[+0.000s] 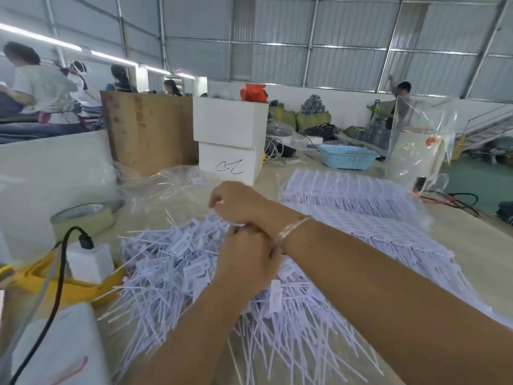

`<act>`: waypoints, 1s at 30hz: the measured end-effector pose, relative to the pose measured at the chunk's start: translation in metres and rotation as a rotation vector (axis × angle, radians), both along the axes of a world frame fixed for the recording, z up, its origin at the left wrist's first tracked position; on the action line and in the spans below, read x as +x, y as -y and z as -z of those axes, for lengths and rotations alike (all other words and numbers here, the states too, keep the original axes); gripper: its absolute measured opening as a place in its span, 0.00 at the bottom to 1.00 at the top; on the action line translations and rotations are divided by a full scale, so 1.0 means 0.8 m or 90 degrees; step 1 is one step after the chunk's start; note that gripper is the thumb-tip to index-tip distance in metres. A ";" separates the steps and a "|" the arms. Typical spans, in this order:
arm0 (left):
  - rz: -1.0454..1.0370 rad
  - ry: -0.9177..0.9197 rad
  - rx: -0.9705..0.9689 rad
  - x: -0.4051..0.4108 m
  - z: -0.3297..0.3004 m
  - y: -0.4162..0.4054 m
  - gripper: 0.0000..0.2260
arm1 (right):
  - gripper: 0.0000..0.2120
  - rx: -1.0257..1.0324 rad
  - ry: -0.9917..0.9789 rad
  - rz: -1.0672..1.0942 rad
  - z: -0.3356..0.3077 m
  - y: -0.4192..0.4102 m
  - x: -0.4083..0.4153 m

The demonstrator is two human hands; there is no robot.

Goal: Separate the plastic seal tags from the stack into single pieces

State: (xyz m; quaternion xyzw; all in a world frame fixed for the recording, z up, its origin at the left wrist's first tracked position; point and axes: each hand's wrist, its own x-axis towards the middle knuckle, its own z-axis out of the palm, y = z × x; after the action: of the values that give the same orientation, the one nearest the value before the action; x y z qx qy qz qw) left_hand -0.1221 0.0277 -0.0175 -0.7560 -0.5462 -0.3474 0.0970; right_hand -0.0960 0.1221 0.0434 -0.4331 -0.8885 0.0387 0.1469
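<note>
We've got 2 hands crossed over the loose pile of tags: the right hand curled, seemingly pinching tags at its fingertips, the left hand curled too, though we can't tell what it holds. Risk now: we judge a hard pull could snap a thin tail or drag neighbours off into the heap. The unseparated stack waits just right. Singles: far too many to count. 1 tape roll, 1 blue basket.

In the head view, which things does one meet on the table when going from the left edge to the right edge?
Tape roll → white charger block → loose pile of seal tags → left hand → joined stack of tags → clear plastic bag.
</note>
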 end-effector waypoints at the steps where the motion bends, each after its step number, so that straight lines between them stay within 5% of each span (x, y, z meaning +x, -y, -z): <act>1: -0.017 0.060 -0.004 -0.001 -0.002 0.005 0.06 | 0.14 -0.013 0.094 -0.019 0.003 -0.009 -0.020; 4: -0.093 0.202 -0.036 -0.006 -0.004 0.009 0.17 | 0.16 -0.057 0.227 -0.023 0.014 -0.042 -0.067; 6: -0.115 0.171 -0.018 -0.017 -0.007 0.002 0.12 | 0.17 -0.093 0.240 -0.019 0.017 -0.061 -0.085; 9: -0.115 0.115 -0.180 -0.023 -0.002 -0.005 0.10 | 0.15 -0.151 0.275 -0.025 0.023 -0.078 -0.098; 18: -0.104 0.276 -0.212 -0.029 0.005 -0.020 0.14 | 0.13 -0.130 0.282 0.041 0.036 -0.089 -0.100; 27: 0.014 0.162 0.004 -0.022 0.015 -0.023 0.11 | 0.16 0.060 -0.011 0.042 -0.009 -0.057 -0.044; 30: 0.032 0.241 0.034 -0.024 0.013 -0.019 0.11 | 0.15 0.153 -0.056 0.062 -0.023 -0.035 -0.015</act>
State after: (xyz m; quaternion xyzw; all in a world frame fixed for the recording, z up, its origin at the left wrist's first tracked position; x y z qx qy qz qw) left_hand -0.1415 0.0429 -0.0282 -0.6877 -0.5261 -0.5003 0.0042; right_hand -0.1076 0.1502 0.0618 -0.4526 -0.8573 -0.0562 0.2387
